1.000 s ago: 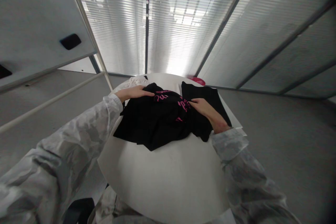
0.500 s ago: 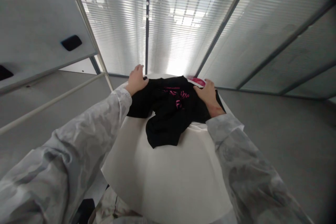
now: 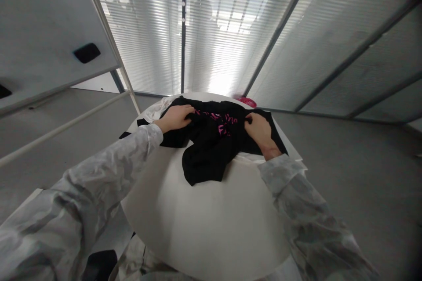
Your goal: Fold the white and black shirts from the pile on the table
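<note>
A black T-shirt (image 3: 211, 158) with pink lettering lies bunched on the far half of a white round table (image 3: 211, 219). Its lower part is folded toward me in a rumpled lobe. My left hand (image 3: 175, 117) has its fingers closed on the cloth left of the lettering. On the right side, my right hand (image 3: 259, 129) pinches the shirt between thumb and fingers. The fingertips of both hands are partly hidden in the dark fabric.
A bright pink item (image 3: 248, 102) sits at the table's far edge. Crumpled white cloth (image 3: 160, 107) lies at the far left. A pale metal frame (image 3: 108, 39) with a grey panel stands left. Ribbed translucent panels (image 3: 224, 52) rise behind.
My left hand has moved right and inward, from the shirt's outer left part toward the lettering. My right hand has lowered slightly toward me, and its fingers have closed on the cloth.
</note>
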Motion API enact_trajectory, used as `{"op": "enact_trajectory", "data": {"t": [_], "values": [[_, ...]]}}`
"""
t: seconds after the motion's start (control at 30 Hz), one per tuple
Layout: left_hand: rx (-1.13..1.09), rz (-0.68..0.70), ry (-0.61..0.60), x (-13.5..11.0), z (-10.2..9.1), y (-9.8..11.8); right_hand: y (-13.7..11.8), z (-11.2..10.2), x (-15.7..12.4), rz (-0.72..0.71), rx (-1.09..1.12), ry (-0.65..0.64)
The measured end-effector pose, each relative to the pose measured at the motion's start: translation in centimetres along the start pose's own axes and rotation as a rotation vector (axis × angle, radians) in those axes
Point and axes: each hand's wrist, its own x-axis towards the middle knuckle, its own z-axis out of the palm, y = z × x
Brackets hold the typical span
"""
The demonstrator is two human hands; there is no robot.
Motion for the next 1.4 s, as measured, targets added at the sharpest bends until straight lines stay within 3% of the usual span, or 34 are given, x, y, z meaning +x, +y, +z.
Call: {"op": "enact_trajectory", "data": {"t": [0.13, 0.2, 0.27, 0.33, 0.4, 0.5, 0.6, 0.73, 0.8, 0.87, 0.93, 1.03, 1.1, 1.17, 1.27, 1.3, 1.4], "values": [[0.066, -0.237, 0.15, -0.2, -2.0, -3.1, 1.8, -1.5, 1.9, 0.078, 0.046, 0.218], [0.093, -0.328, 0.137, -0.6, -2.6, -4.3, 2.0, -1.7, 1.8, 0.087, 0.026, 0.258], [0.085, -0.308, 0.117, -1.1, -3.0, -4.2, 1.4, -1.8, 0.9, 0.021, 0.023, 0.265], [0.023, -0.169, 0.129, -1.5, -3.1, -2.5, 0.0, -1.7, -0.8, -0.13, 0.099, 0.208], [-0.087, 0.064, 0.1, -2.0, -2.9, 0.1, -1.7, -1.6, -3.1, -0.351, 0.224, 0.059], [-0.198, 0.416, -0.086, -2.6, -1.5, 3.7, -3.8, -1.4, -6.7, -0.687, 0.307, -0.215], [-0.193, 0.484, -0.163, -3.3, 0.6, 4.9, -4.6, -0.7, -8.9, -0.861, 0.258, -0.335], [-0.284, 0.333, -0.108, -3.8, 1.4, 4.1, -4.2, -0.5, -9.2, -0.831, 0.278, -0.277], [-0.469, 0.202, -0.038, -3.8, 0.4, 3.5, -4.3, -1.7, -8.9, -0.699, 0.404, -0.18], [-0.7, 0.06, 0.01, -3.6, -1.1, 2.8, -4.8, -3.8, -8.9, -0.535, 0.559, -0.171], [-0.879, -0.019, -0.072, -3.2, -2.7, 2.0, -5.7, -6.4, -9.2, -0.438, 0.673, -0.395], [-0.981, -0.015, -0.46, -2.7, -4.3, 1.3, -7.2, -9.6, -9.8, -0.44, 0.709, -0.921], [-0.965, -0.049, -0.594, -2.3, -4.5, 1.2, -7.7, -10.2, -9.6, -0.464, 0.693, -1.066], [-0.839, -0.116, -0.444, -1.9, -4.2, 1.3, -7.4, -9.3, -8.4, -0.49, 0.634, -0.894], [-0.417, -0.193, 0.018, -1.4, -3.3, 0.6, -5.6, -6.5, -5.4, -0.455, 0.375, -0.326], [-0.28, -0.216, 0.127, -1.3, -2.8, 0.0, -4.7, -5.4, -4.2, -0.406, 0.267, -0.189], [-0.087, -0.346, 0.235, -1.0, -1.5, -2.3, -2.1, -2.9, -1.3, -0.227, 0.022, -0.02]]}}
